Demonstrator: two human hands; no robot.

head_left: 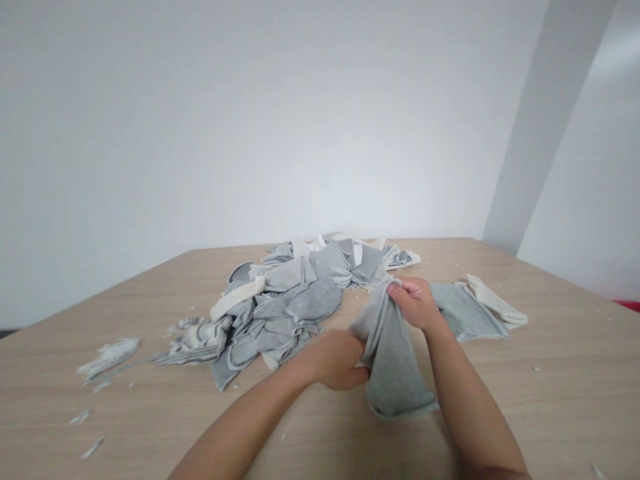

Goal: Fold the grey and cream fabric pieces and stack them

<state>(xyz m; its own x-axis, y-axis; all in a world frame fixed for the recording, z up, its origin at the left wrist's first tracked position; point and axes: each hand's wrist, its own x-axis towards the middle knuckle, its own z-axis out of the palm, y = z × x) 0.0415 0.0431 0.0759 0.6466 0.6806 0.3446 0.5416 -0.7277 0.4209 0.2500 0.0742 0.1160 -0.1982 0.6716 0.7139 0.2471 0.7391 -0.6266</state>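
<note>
And here we are at the wooden table [560, 393], both hands at work on one grey cloth [397, 373]! Our right hand [415, 301] has a narrow pinch on its gathered top edge, thumb pressed over the fabric. Our left hand [340, 360] meets the cloth on its left side, fingers tucked out of view in the folds; how tightly they close, we cannot tell. The cloth sits between our hands near the front of the table, bunched at the top and widening toward its lower hem. Whether that hem touches the wood, we cannot tell either.

Beyond and to the left we have a big loose heap [285, 307] of mostly grey pieces, with cream and white among them. A cream piece [237, 298] lies across its left side, and a striped cloth [200, 341] crumples at the near left edge. Farther left, we spot a pale tangle of scraps [111, 355], with small bits scattered nearer us. Over to the right, just past our right hand, a flat grey piece [467, 310] lies beside a cream strip [495, 301]. Behind it all, the pale wall [300, 120]!
</note>
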